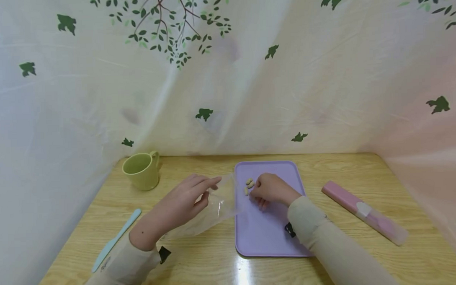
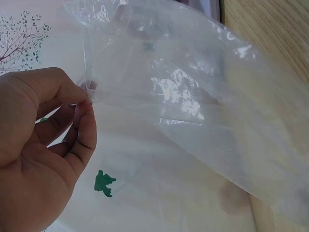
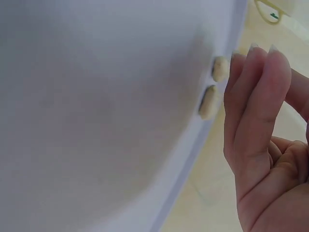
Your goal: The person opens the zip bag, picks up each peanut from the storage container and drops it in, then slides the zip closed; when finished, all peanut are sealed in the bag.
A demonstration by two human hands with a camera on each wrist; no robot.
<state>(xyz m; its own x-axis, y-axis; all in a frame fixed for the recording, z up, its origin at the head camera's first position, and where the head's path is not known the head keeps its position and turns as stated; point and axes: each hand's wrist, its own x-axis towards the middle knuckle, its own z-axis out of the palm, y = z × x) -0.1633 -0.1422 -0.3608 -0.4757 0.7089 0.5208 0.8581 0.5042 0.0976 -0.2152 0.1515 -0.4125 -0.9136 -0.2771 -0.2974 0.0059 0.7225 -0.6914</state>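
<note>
My left hand (image 1: 184,199) pinches the edge of a clear plastic bag (image 1: 219,205) between thumb and forefinger; in the left wrist view the bag (image 2: 193,92) spreads out from the fingertips. In the head view the bag reaches the left rim of a lilac tray (image 1: 265,242). Over that tray my right hand (image 1: 269,189) is lowered beside several small pale peanuts (image 1: 251,185). The right wrist view has two peanuts (image 3: 210,102) right by the fingertips. There the thumb and forefinger tips are hidden behind the other fingers, so I cannot tell whether they pinch a peanut.
A green mug (image 1: 141,172) stands at the back left of the wooden table (image 1: 202,277). In front of it lies a light blue plastic knife (image 1: 116,240). Right of the tray is a long pink case (image 1: 362,211) with a translucent end. A printed curtain (image 1: 226,84) hangs behind.
</note>
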